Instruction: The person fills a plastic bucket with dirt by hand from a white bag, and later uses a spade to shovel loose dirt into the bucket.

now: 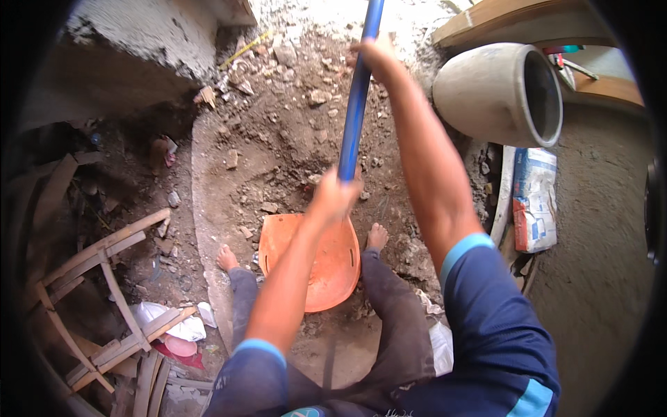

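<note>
Both of my hands grip a long blue pole [356, 104] that runs away from me past the top edge of the picture. My left hand [336, 197] is wrapped around its near end, above an orange plastic scoop-shaped pan [326, 278]. Farther up, my right hand [375, 57] closes around the pole with the arm stretched out. What the far end of the pole carries is out of view. The pan lies on the ground between my bare feet, with a slot in its side; my left forearm covers part of it.
Loose soil and rubble [278, 125] cover the ground ahead. A grey pot [479, 94] lies on its side at right, near a printed sack [535, 201]. A broken wooden frame [125, 299] is at left, below a concrete block [146, 42].
</note>
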Motion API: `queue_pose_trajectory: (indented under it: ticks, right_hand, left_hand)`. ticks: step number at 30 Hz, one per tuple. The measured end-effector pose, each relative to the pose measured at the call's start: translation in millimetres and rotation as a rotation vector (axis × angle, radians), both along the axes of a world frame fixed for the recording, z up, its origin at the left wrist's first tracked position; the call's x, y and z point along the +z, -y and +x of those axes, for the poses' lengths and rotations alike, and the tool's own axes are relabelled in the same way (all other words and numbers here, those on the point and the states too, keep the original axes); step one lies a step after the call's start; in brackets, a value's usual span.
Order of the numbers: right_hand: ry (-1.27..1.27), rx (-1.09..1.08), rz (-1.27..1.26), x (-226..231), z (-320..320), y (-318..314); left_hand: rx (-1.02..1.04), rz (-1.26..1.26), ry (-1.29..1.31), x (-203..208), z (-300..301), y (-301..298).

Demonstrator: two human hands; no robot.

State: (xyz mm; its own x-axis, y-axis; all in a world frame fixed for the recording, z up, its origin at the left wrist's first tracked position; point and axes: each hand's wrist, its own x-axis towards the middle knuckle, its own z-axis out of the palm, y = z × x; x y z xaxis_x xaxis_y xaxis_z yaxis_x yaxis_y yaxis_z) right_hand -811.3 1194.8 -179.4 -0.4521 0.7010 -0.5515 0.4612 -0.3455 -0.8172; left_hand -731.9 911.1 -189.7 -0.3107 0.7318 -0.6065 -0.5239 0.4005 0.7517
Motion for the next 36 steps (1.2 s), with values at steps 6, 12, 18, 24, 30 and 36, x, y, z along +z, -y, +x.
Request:
queue_pose_trajectory:
  ticks: [6, 12, 18, 24, 30, 36]
  right_hand:
    - [0.261, -0.008, 0.316, -131, -26, 33]
    - [0.537, 0.344, 0.406, -93, 5, 171]
    - [0.526, 0.276, 0.186, -17, 91, 268]
    - [0.419, 0.351, 0.145, -8, 123, 320]
    - [0.325, -0.017, -0.102, -30, 118, 340]
    - [0.266, -0.029, -0.145, 63, 171, 333]
  left_hand:
    - [-0.01, 0.033, 0.273, -103, -59, -70]
    - [0.078, -0.143, 0.337, -84, -4, 67]
    - [-0.032, -0.252, 0.515, 13, 54, 175]
    - [0.059, -0.338, 0.569, 83, 106, 251]
    - [-0.002, -0.539, 0.409, 117, 172, 339]
    - [-0.266, -0.767, 0.191, 92, 238, 377]
